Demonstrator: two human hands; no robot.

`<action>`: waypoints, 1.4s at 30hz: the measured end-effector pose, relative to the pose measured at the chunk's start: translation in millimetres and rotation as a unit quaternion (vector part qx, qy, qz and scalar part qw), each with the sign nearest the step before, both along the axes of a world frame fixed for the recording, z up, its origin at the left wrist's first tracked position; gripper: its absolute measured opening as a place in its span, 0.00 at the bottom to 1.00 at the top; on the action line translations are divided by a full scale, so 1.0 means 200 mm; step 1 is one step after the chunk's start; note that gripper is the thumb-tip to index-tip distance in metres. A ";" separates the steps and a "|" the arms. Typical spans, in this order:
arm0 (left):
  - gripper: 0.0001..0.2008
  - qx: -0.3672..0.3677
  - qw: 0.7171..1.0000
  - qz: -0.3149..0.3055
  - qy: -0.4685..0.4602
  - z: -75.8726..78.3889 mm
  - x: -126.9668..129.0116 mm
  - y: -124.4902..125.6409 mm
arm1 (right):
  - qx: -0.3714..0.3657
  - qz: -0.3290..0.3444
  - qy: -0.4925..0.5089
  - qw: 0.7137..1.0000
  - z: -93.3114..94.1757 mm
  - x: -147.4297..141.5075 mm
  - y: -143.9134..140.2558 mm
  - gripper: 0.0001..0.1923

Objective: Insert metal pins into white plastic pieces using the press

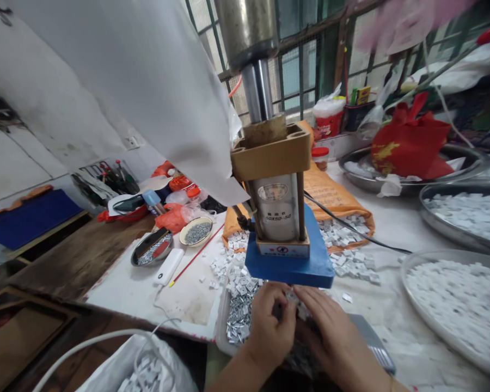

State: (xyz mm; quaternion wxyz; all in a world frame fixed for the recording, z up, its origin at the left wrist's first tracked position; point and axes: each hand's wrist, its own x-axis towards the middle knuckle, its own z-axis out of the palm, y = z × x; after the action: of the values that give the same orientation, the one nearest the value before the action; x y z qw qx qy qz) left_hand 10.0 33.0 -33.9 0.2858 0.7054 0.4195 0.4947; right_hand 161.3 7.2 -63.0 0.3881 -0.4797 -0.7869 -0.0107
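Just under the front edge of the blue press body (288, 267), my two hands meet. My left hand (271, 324) is closed, thumb and forefinger pinched at a small whitish piece (293, 298), which is partly hidden. My right hand (330, 326) curls in from the other side, its fingers closed on the same spot. A clear plastic bin (222, 326) stands beside my left hand, with metal pins (239, 316) and small white square pieces (243, 283) in it. Above the blue body rise the press's cylinder (277, 209) and its steel shaft (256, 90).
Trays of white pieces (457, 305) stand at right, near a red bag (408, 141) in a metal basin. An orange sack (338, 190) spills pieces behind the press. At left are bowls of metal parts (196, 233) and a white sack (167, 359). White sheeting (147, 81) hangs upper left.
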 end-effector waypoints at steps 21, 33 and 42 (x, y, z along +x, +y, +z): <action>0.07 -0.164 0.986 -0.005 0.024 -0.04 -0.07 0.00 | -0.240 -0.060 0.266 0.932 0.02 -0.05 0.06 0.09; 0.08 -0.150 0.987 0.064 -0.011 -0.05 -0.16 0.09 | -0.230 -0.041 0.199 0.952 0.09 -0.01 0.16 0.12; 0.07 -0.115 0.981 0.143 0.062 -0.13 -0.51 -0.02 | -0.175 -0.012 -0.018 0.984 0.08 -0.05 0.18 0.12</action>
State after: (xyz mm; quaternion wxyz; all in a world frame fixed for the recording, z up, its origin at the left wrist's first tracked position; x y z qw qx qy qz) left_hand -91.2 28.8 -60.8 0.2652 0.6298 0.5870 0.4340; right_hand 152.1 43.0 -47.2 0.2839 -0.5492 -0.7777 0.1137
